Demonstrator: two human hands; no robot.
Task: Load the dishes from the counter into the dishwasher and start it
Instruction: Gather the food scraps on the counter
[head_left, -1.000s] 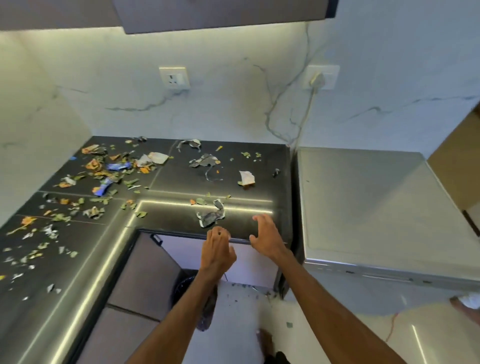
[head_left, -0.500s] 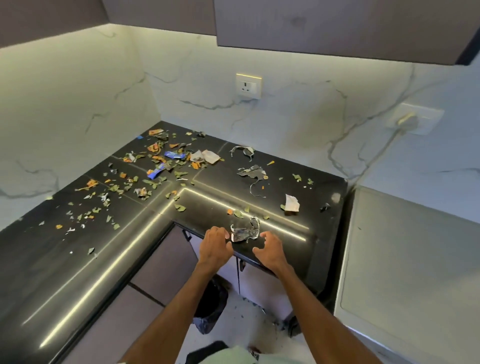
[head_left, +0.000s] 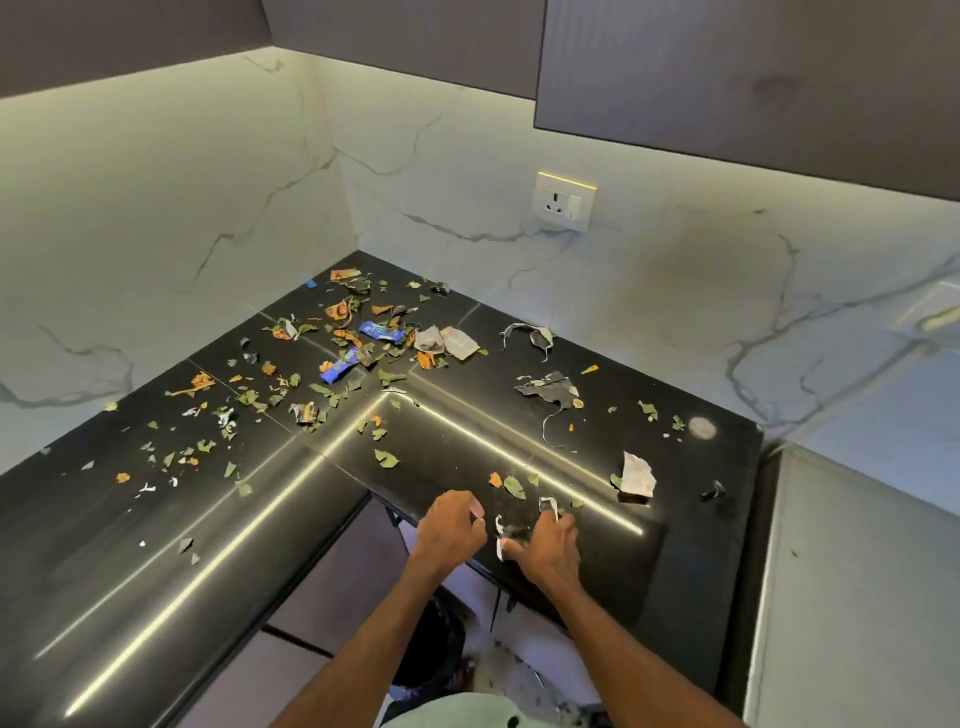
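Our right hand (head_left: 545, 545) now grips the scrap (head_left: 511, 531) that lay loose at the counter (head_left: 675, 545) edge, while our left hand (head_left: 451, 530) hovers beside it, fingers curled, empty.

We note a crumpled scrap (head_left: 511, 534), half hidden under the right hand (head_left: 548, 545), and a dark bin (head_left: 447, 644) partly behind the left arm (head_left: 374, 654). The wall plug (head_left: 935, 319) at the right edge is blurred and cut off.

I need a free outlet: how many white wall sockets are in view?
2. One white wall socket is on the back wall above the black counter; the other, blurred, is at the right edge, seemingly occupied. More may lie outside view.
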